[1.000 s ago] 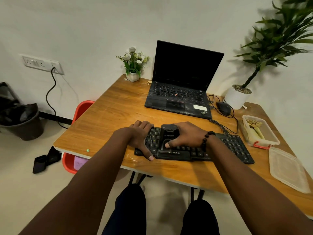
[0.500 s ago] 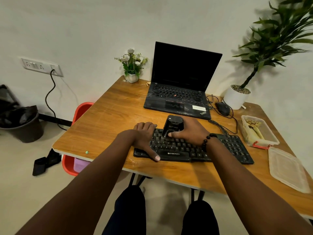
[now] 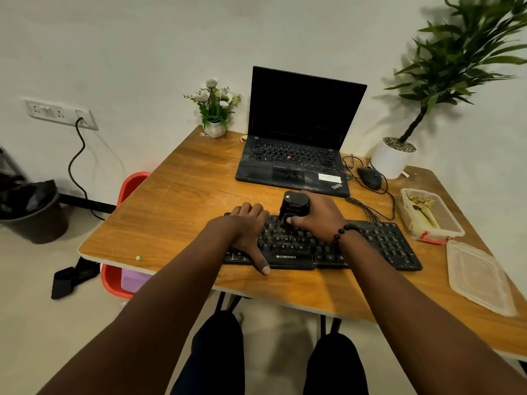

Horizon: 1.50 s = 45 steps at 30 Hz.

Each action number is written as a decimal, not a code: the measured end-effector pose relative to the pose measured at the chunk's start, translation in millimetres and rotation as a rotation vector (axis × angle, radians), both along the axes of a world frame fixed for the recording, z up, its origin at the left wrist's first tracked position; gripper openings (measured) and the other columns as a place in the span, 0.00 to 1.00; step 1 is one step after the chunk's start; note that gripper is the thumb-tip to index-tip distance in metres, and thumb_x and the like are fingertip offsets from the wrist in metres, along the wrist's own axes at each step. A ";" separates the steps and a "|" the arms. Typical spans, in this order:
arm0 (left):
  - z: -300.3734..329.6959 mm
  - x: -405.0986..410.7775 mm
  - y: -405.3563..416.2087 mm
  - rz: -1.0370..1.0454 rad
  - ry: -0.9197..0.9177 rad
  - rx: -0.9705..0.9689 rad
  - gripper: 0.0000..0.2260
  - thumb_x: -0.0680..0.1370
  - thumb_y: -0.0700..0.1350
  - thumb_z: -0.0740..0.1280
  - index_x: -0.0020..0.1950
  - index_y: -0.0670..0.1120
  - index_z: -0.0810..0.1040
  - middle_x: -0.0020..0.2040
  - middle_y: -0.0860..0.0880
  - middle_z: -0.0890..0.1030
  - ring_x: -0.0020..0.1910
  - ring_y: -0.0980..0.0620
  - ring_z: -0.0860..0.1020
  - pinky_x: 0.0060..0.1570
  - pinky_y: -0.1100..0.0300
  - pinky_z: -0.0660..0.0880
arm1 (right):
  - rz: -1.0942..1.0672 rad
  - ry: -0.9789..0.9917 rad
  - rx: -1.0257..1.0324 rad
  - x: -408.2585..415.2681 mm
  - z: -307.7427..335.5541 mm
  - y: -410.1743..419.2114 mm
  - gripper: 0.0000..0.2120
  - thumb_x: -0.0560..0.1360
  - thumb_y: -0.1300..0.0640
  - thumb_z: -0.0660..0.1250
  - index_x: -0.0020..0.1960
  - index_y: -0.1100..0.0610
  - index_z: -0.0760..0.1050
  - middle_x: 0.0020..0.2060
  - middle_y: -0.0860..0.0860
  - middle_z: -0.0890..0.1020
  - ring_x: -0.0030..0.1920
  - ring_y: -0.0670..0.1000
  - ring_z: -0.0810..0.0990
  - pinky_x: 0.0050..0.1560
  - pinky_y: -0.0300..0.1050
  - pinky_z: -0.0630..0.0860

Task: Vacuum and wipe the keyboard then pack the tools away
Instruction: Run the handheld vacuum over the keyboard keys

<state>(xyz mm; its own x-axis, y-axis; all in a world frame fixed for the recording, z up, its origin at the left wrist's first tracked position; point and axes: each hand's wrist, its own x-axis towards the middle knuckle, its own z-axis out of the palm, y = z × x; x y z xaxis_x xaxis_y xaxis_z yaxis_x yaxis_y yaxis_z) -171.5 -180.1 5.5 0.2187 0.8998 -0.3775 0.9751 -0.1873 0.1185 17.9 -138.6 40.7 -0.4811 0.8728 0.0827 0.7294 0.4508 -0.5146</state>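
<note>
A black keyboard [image 3: 379, 243] lies along the front of the wooden table [image 3: 176, 206]. My right hand [image 3: 319, 218] grips a small black handheld vacuum [image 3: 295, 205] standing upright on the keyboard's far edge, near its middle. My left hand [image 3: 248, 232] rests on the keyboard's left end, fingers curled over the far edge and thumb stretched down over the front edge. The keys under both hands are hidden.
An open black laptop [image 3: 296, 138] sits behind the keyboard, with a mouse [image 3: 370, 178] and cables to its right. At the right stand a clear tub [image 3: 453, 226] holding a cloth and its loose lid [image 3: 479, 277]. A flower pot [image 3: 214, 128] and a potted plant [image 3: 392, 158] stand at the back.
My right hand has pushed the vacuum away from me, from the keyboard's near rows to its far edge. My left hand has stayed on the keyboard's left end.
</note>
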 end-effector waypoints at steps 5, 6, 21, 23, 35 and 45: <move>0.3 -0.2 -1.2 -0.014 -0.008 0.020 0.60 0.58 0.73 0.76 0.79 0.47 0.52 0.75 0.48 0.55 0.72 0.44 0.55 0.73 0.43 0.58 | 0.101 -0.074 -0.110 -4.6 -6.5 -8.6 0.21 0.69 0.53 0.75 0.59 0.53 0.74 0.51 0.48 0.81 0.51 0.48 0.79 0.49 0.40 0.76; 1.1 -0.1 -1.7 -0.011 -0.009 0.014 0.60 0.59 0.72 0.76 0.79 0.47 0.51 0.75 0.48 0.54 0.73 0.43 0.54 0.74 0.42 0.58 | 0.129 -0.090 -0.157 -1.8 -0.7 -7.0 0.22 0.69 0.51 0.75 0.60 0.53 0.74 0.51 0.48 0.81 0.51 0.47 0.79 0.49 0.40 0.76; 3.4 1.6 -0.9 -0.007 0.015 -0.003 0.63 0.58 0.73 0.76 0.81 0.47 0.47 0.78 0.48 0.51 0.75 0.42 0.52 0.74 0.41 0.58 | 0.120 -0.105 -0.203 5.1 4.8 -0.3 0.21 0.68 0.46 0.75 0.57 0.52 0.74 0.48 0.45 0.80 0.48 0.46 0.79 0.42 0.36 0.74; 2.5 1.4 -0.1 -0.011 0.015 -0.005 0.63 0.58 0.72 0.76 0.81 0.47 0.47 0.78 0.48 0.51 0.75 0.41 0.52 0.74 0.41 0.58 | 0.039 -0.032 -0.149 9.1 3.0 1.9 0.23 0.68 0.48 0.75 0.61 0.52 0.74 0.49 0.44 0.79 0.48 0.46 0.78 0.40 0.33 0.71; -1.6 -0.3 1.1 0.003 0.001 -0.003 0.64 0.57 0.73 0.76 0.81 0.47 0.47 0.78 0.49 0.50 0.75 0.41 0.51 0.74 0.40 0.58 | -0.006 0.019 -0.101 -2.3 -11.1 0.3 0.28 0.67 0.52 0.76 0.64 0.51 0.72 0.52 0.46 0.81 0.49 0.45 0.78 0.40 0.32 0.72; -4.1 -1.1 3.9 0.003 0.011 -0.015 0.65 0.56 0.74 0.76 0.81 0.48 0.47 0.78 0.49 0.50 0.76 0.41 0.51 0.73 0.38 0.59 | -0.045 -0.039 -0.049 14.0 -1.0 11.6 0.25 0.68 0.49 0.75 0.63 0.53 0.73 0.54 0.49 0.81 0.49 0.45 0.76 0.42 0.34 0.70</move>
